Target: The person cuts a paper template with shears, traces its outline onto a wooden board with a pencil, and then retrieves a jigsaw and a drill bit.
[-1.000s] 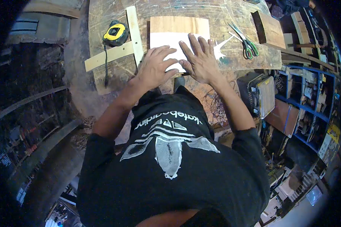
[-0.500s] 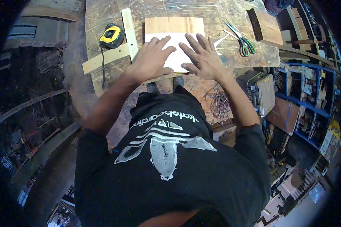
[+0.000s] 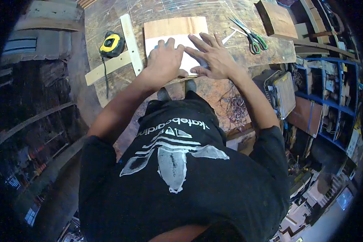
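Note:
A white sheet of paper (image 3: 190, 63) lies on a light wooden board (image 3: 175, 26) at the near edge of the workbench, with the board's far part bare. My left hand (image 3: 165, 60) rests on the paper's left half, its fingers bent and the thumb near the front edge. Flat on the right half is my right hand (image 3: 213, 56), fingers spread and fingertips pointing up and left. The two hands nearly meet in the middle. Neither has anything visible in its grasp. Parts of the paper are hidden under both hands.
Left of the board lie a pale try-square-like tool (image 3: 132, 44) and a yellow-black tape measure (image 3: 112, 43). On the right are green-black scissors (image 3: 255, 41), a thin paper scrap (image 3: 228, 38) and a wooden block (image 3: 277, 20). Tangled cords (image 3: 234, 108) lie on the floor.
My left hand has shifted slightly right, its fingers now more bent. The right hand has moved a little left, closer to it. The bench items appear shifted left as the view turns.

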Demonstrator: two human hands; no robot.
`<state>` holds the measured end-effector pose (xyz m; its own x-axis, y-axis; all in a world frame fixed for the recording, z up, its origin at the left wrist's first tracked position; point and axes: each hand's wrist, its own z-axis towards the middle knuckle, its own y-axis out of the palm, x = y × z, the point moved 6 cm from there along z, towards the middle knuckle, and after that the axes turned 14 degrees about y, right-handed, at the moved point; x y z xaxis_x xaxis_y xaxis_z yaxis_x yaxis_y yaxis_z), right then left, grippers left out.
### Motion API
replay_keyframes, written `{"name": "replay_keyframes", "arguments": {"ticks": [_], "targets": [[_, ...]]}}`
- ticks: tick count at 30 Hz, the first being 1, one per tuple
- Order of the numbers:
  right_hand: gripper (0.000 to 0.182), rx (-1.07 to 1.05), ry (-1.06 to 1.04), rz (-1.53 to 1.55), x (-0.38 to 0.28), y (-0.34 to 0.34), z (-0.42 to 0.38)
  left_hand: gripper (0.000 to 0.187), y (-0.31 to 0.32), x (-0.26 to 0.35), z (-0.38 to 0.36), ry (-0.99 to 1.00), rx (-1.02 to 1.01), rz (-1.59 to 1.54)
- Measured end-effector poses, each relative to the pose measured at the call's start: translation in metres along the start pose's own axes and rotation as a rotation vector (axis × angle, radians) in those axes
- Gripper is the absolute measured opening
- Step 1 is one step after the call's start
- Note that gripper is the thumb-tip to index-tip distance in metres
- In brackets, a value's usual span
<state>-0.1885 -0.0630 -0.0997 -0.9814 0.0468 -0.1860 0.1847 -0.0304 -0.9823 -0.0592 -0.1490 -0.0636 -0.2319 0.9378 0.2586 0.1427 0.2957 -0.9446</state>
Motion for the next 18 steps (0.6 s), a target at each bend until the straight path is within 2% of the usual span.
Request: {"name": "replay_keyframes", "arguments": {"ticks": [2, 4, 8, 11, 13, 14, 16, 18], "targets": [[0.072, -0.008, -0.001, 0.000, 0.006, -0.002, -0.002, 0.085, 0.002, 0.001, 0.002, -0.005, -0.032, 0.010], [0.071, -0.011, 0.002, 0.008, 0.014, -0.005, -0.005, 0.082, -0.001, 0.002, 0.002, 0.032, 0.081, 0.074], [0.069, -0.026, 0.049, -0.008, 0.022, -0.009, -0.008, 0.090, 0.006, -0.003, 0.003, 0.094, 0.099, 0.109], [0.076, -0.026, 0.052, -0.006, 0.027, -0.005, -0.011, 0.094, 0.003, -0.001, 0.006, 0.159, 0.117, 0.160], [0.089, -0.014, 0.072, 0.098, 0.033, -0.003, -0.008, 0.096, 0.003, -0.001, 0.009, 0.142, -0.011, 0.115], [0.089, -0.013, 0.073, 0.097, 0.036, -0.002, -0.008, 0.096, 0.002, -0.003, 0.010, 0.144, -0.011, 0.116], [0.103, -0.035, 0.101, 0.152, 0.037, -0.003, -0.007, 0.095, 0.003, -0.006, 0.012, 0.203, -0.023, 0.115], [0.107, -0.064, 0.147, 0.205, 0.036, -0.009, -0.007, 0.093, 0.000, -0.006, 0.013, 0.193, -0.030, 0.089]]}}
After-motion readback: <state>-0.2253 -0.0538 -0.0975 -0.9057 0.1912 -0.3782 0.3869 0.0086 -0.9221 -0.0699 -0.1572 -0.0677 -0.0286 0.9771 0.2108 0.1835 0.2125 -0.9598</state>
